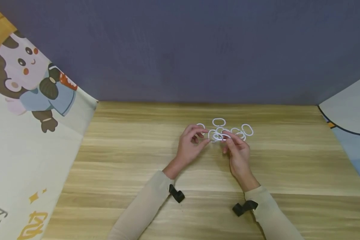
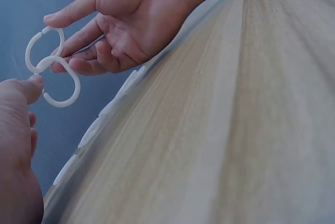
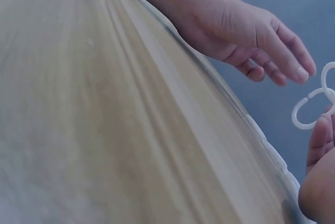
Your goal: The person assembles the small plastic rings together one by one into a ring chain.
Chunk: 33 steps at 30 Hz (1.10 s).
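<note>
Two white oval rings point(image 2: 76, 80), hooked together, hang above the table. My right hand point(image 1: 239, 155) pinches one of them between thumb and fingers; in the left wrist view a narrow split shows in its upper loop. My left hand point(image 1: 189, 146) hovers beside the pair with thumb and index finger spread. In the right wrist view, my left fingertips point(image 3: 301, 75) end just short of the rings, with a small gap between. Behind and below lies a loose cluster of more white rings point(image 1: 219, 122), partly hidden by my hands.
The wood-grain table point(image 1: 132, 156) spreads around both arms. A dark blue-grey wall point(image 1: 180, 50) stands at its back edge. Printed side panels point(image 1: 24, 143) flank the table. One loose ring point(image 1: 247, 130) lies at the right of the cluster.
</note>
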{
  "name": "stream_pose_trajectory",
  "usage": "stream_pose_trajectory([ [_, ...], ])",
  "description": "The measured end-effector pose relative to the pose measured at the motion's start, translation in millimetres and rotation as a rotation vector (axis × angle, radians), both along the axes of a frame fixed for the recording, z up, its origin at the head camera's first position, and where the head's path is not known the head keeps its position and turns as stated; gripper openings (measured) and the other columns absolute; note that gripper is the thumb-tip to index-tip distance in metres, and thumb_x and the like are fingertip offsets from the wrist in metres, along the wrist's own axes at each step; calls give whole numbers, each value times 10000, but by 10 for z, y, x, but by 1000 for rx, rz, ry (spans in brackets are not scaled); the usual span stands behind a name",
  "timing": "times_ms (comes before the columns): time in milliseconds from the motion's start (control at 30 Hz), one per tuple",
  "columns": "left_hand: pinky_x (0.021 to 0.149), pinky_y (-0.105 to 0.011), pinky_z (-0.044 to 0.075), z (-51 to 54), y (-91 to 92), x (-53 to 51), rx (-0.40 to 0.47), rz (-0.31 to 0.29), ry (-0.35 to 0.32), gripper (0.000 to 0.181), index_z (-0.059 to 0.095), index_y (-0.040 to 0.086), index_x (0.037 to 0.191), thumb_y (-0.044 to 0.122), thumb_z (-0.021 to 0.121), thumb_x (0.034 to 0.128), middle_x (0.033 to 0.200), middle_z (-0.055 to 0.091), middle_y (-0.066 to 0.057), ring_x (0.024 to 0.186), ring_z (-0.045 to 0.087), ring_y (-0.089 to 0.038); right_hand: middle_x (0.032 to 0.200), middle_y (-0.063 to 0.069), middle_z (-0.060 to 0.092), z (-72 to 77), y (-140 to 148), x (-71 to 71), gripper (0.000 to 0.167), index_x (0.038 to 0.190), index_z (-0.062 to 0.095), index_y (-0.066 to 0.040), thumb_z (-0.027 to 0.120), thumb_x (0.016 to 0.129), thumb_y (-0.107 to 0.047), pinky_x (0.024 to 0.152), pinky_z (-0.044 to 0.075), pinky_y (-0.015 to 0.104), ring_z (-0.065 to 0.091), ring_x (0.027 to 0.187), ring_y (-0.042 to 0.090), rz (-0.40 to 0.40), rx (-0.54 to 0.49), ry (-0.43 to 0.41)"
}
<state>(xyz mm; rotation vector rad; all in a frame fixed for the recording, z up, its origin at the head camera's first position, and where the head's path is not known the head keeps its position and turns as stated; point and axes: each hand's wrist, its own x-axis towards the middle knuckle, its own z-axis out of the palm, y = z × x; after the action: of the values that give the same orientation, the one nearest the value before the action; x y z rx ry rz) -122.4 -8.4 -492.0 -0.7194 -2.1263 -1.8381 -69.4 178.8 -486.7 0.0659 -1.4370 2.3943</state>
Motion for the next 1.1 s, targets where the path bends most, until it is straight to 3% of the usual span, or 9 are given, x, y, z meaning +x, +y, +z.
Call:
stream_pose_trajectory([
  [200,610,-255,561,3,6,0,57,-4,89,248,837,4,1056,-32,944,835,1111,783,-164,814,734,-284,1048,83,833,-14,-6,-3,263,1205,806,64,584,1077,125,571,496,194,716,816,126,19,29,-26],
  [400,573,-249,537,27,24,-12,92,-29,133,197,849,-15,991,-67,936,822,1061,814,-178,738,683,-227,1001,46,826,-11,-5,-20,197,1216,770,132,647,1070,81,568,496,195,711,807,124,42,93,-40],
  [467,571,-251,535,31,31,-13,95,-26,141,183,847,-19,968,-78,932,818,1039,819,-182,734,675,-210,978,34,822,-8,-3,-23,202,1211,782,112,642,1067,91,565,496,193,709,800,119,44,107,-48],
  [600,576,-242,539,22,35,-10,91,-7,132,155,848,-2,954,-65,926,835,1006,829,-161,727,674,-160,925,30,809,-14,4,-22,224,1178,831,13,655,1061,89,563,500,193,695,777,109,52,113,-64],
  [833,612,-217,544,1,14,-3,81,59,71,120,845,16,972,-23,914,881,949,826,-133,759,703,-144,949,83,813,-18,13,-26,213,1171,842,-14,691,1047,71,555,500,199,697,792,121,31,124,-49],
  [967,611,-200,533,1,-5,10,102,77,52,131,843,15,977,-35,911,878,934,822,-144,742,703,-170,1009,51,838,-10,53,-44,248,1169,831,10,664,1024,122,553,501,191,718,789,118,-18,159,-42],
  [1100,610,-191,528,-3,-24,30,102,93,51,121,843,14,962,-12,922,874,925,825,-145,718,705,-195,1016,53,842,-15,138,-75,214,1168,789,104,669,1000,159,552,497,188,720,776,122,-72,177,-18],
])
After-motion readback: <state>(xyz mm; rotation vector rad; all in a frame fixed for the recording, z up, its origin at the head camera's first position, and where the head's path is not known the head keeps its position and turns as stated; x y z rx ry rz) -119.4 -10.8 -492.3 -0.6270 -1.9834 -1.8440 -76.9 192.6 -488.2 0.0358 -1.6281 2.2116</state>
